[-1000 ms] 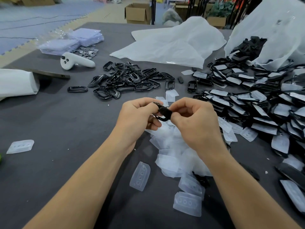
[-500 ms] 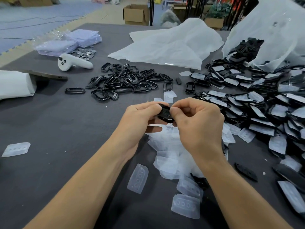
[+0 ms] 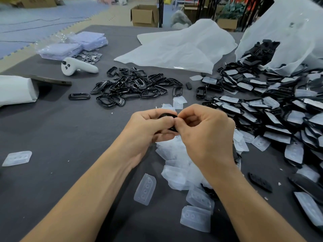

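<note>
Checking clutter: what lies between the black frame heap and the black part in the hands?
Head view: mostly bare grey table cover separates frame heap from black part; clear films lie beside.

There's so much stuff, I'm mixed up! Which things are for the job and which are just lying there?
For the job: black piece pinched by left hand and right hand; pile of black frames; clear covers; heap of covered pieces.
Just lying about: white controller; coins; purple packets; cardboard box.

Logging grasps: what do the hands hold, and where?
A small black plastic piece: left hand pinches its left side, right hand its right.
</note>
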Tool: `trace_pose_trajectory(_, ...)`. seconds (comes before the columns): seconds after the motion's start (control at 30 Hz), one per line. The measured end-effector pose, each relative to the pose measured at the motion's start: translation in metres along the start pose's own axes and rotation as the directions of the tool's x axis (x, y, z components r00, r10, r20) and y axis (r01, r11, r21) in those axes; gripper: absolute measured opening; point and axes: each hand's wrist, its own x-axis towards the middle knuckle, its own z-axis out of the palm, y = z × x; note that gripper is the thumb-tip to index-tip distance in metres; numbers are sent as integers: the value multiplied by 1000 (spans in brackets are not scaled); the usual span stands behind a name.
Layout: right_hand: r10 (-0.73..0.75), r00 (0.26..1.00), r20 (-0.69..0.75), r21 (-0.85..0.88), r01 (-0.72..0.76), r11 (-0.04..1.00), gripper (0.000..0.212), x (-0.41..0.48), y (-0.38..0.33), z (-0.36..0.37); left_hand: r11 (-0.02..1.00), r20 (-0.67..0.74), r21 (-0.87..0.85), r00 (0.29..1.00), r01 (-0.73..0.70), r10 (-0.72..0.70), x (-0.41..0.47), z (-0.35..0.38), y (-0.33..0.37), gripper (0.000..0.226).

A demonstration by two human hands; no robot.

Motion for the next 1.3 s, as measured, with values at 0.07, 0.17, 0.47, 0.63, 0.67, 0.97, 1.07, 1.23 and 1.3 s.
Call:
trace_pose_trajectory(0.07,-28,999,-20,-36,28,999,13,-2,0,2,998,-11,47,999,-31,32,0,-1,-2,21)
trace_pose_trajectory(0.17,-111,992,-54,-146,102,984,14,-6,-2,7,995,-54,84,997,-45,50,0,1,-3,23)
trace_pose_trajectory(0.47,-165,975,-151,-199,133,971,20,-3,2,3,998,-179,-22,982,-57,53,3,4,-1,23)
trace_pose_trajectory(0.63,310,917,250,330,-382,863,15,8,7,2,984,-197,-169,980,-53,19,4,4,-2,23)
trace_pose_trajectory(0.67,304,910,281,349,-392,851,22,10,9,2,984,-198,-168,980,-52,18,4,3,-3,22)
trace_pose_trajectory(0.97,271,955,121,215,-292,932,6,5,16,10,967,-201,211,962,-142,185,4,4,-8,22)
trace_pose_trajectory(1.07,262,957,123,211,-283,936,9,7,18,7,959,-184,244,964,-145,193,3,4,-7,13)
trace_pose_trajectory(1.23,261,953,153,249,-293,923,4,6,17,8,965,-206,208,958,-158,201,1,9,-7,14)
trace_pose_trajectory(1.3,234,955,181,283,-279,918,10,6,16,8,971,-242,170,948,-171,209,1,12,-7,16)
